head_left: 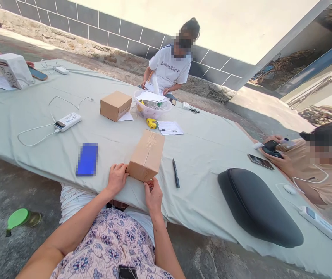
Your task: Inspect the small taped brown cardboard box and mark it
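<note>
**Two hands steady a brown box at the counter's edge**

From the head camera, a taped cardboard box sits near the front edge of the counter, close to the person's body. That puts it in easy reach of both arms. The left hand rests against the box's near left corner, fingers curled softly and partly open, touching the side and not wrapped around it. The right hand is at the near bottom corner. Its fingers are bent and its thumb and fingertips seem to pinch the edge there, maybe at the tape or a flap; it is too small to tell which. With one hand on each side, the box likely cannot slide on the cloth.

A black pen lies just to the right of the box, near the right hand. A blue blurred flat thing lies to the left, near the left hand. Further back sit a white power bank with its cable, a second brown box, a yellow tape measure, a sheet of paper and a clear bowl of small things.

Other people sit around the counter. One in a white shirt is across it, behind the bowl. Another on the right holds a dark device, with a phone lying close by. A black padded seat rests on the right side.
</note>
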Tool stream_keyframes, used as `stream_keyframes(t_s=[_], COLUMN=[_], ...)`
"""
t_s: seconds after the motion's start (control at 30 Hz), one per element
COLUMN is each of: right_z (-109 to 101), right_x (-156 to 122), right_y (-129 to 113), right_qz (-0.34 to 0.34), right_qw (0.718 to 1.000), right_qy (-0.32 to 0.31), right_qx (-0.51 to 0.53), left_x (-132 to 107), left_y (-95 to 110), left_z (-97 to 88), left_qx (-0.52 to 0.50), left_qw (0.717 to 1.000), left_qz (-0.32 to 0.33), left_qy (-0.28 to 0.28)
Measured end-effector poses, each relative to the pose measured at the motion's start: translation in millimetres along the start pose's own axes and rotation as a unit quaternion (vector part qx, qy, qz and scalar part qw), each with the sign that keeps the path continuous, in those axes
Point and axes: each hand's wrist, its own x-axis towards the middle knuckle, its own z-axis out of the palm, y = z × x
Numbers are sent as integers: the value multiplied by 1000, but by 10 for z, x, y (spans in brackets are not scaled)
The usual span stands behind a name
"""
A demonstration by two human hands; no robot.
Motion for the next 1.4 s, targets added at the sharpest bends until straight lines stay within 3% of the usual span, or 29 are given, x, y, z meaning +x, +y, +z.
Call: stream_keyframes(t_s=[0.2,0.43,0.67,0.83,1.0,1.17,1.2,1.27,1.33,1.4], right_z=[-96,-237,-239,-318,-392,-422,-415,-388,-361,-347], right_x=[-18,-6,-55,-25,91,231,244,250,238,226], right_y=[-31,-66,-201,-399,-492,-503,-488,-441,-385,-338], right_qz=[-9,12,-99,-173,-216,-234,-238,-240,-241,-243], right_qw=[999,997,988,977,968,965,964,963,964,965], right_qy=[33,30,98,120,96,31,14,-5,-4,-10], right_qx=[41,77,71,-11,-84,-116,-121,-123,-113,-103], left_x=[-16,3,-6,-34,-66,-123,-128,-116,-67,16], left_y=[-8,124,262,379,487,590,620,676,706,686], left_z=[10,-73,-155,-51,-21,-265,-328,-449,-544,-591], left_qx=[-38,-127,-272,-352,-369,-316,-303,-265,-192,-89], left_qw=[999,991,957,914,889,903,912,946,980,989], left_qz=[10,11,-44,-114,-177,-145,-130,-76,9,92], left_qy=[-7,-28,-96,-165,-206,-252,-243,-171,-45,72])
